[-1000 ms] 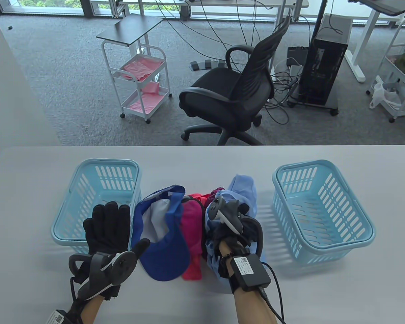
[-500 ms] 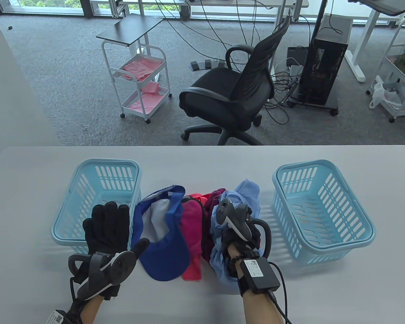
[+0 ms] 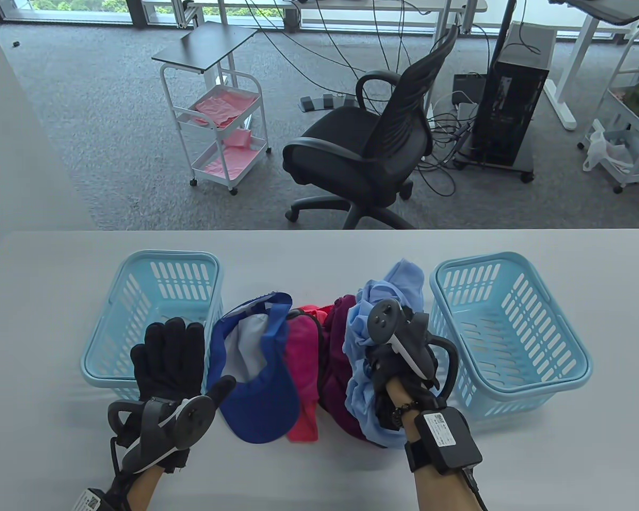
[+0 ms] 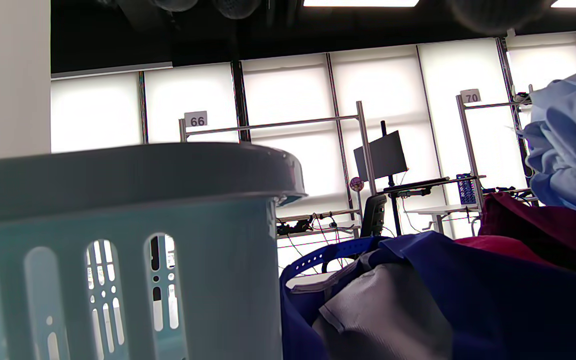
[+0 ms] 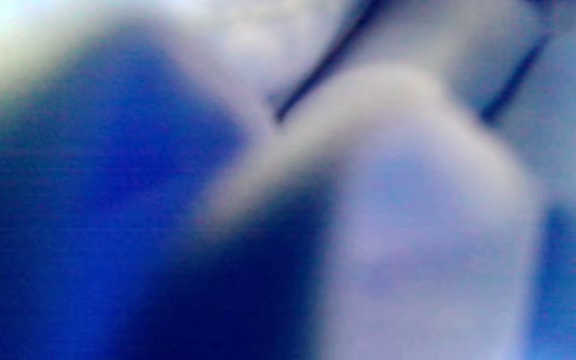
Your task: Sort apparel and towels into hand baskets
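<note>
A pile of clothes lies between two light blue baskets. My right hand [image 3: 391, 367] grips a bunched light blue garment [image 3: 388, 290] and holds it up beside the right basket [image 3: 570, 346]; the garment also shows in the left wrist view [image 4: 568, 150]. A dark maroon cloth [image 3: 335, 367] lies under it. A blue cap [image 3: 263, 394] with a grey lining and a pink cloth [image 3: 303, 356] lie in the middle. My left hand [image 3: 168, 356] rests flat and open on the table, fingers over the near rim of the left basket [image 3: 138, 277]. The right wrist view is a blue blur.
The table's far edge [image 3: 319, 231] runs behind the baskets. An office chair [image 3: 373, 143], a white cart [image 3: 218, 122] and a computer tower [image 3: 511, 101] stand on the floor beyond. The left basket's wall [image 4: 118, 250] fills the left wrist view.
My right hand has moved right toward the right basket, carrying the light blue garment up off the pile and uncovering the maroon cloth. My left hand has not moved.
</note>
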{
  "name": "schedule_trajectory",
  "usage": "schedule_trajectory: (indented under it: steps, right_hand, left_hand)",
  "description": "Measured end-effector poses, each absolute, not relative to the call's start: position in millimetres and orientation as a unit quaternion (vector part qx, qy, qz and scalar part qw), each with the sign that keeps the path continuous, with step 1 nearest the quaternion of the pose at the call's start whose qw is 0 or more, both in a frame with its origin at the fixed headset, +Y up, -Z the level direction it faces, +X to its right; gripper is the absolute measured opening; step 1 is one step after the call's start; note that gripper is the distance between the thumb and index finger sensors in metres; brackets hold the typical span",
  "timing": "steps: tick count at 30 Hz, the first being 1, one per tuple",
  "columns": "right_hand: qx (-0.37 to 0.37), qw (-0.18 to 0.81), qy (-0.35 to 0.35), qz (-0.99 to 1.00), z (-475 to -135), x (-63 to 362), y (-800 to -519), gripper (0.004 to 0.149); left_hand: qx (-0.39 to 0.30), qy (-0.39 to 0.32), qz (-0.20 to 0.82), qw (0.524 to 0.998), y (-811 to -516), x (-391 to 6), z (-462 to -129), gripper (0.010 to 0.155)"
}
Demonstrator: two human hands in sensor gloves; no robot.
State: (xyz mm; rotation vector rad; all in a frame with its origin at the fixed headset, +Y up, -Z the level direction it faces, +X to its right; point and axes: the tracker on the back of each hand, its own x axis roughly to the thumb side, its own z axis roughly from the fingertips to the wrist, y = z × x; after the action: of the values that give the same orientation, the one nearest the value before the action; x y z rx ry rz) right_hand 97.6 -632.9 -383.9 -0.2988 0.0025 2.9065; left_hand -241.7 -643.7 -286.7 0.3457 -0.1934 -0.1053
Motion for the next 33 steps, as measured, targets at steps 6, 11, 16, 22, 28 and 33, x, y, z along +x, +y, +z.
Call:
schedule_trajectory:
  steps: [6,11,16,22,28,33]
  right_hand:
    - [-0.085,0.12,-0.042,0.988,-373.0,94.6,-587.1,0.093]
    - [-0.079,0.097,-0.077,0.989,-368.3,94.4,-554.5,0.091]
    - [-0.078,0.065,-0.115,0.988,-366.3,101.6,-529.8,0.088]
    - [-0.093,0.041,-0.16,0.982,-366.6,122.5,-509.2,0.086]
    - [-0.121,0.016,-0.176,0.977,-369.0,151.1,-494.4,0.085]
    - [-0.147,0.004,-0.172,0.974,-373.7,176.2,-494.6,0.085]
  left_hand:
    - [0.173,-0.097,-0.052,0.979,-644.3,-241.7,-286.9,0.097]
    - [0.174,-0.097,-0.051,0.979,-644.1,-241.7,-286.5,0.097]
    - [0.175,-0.096,-0.051,0.979,-643.6,-241.7,-286.0,0.097]
    - [0.175,-0.096,-0.052,0.978,-643.6,-241.4,-285.9,0.097]
    - [0.177,-0.096,-0.055,0.978,-642.9,-240.9,-285.3,0.097]
    - [0.177,-0.096,-0.057,0.978,-643.0,-240.4,-285.0,0.097]
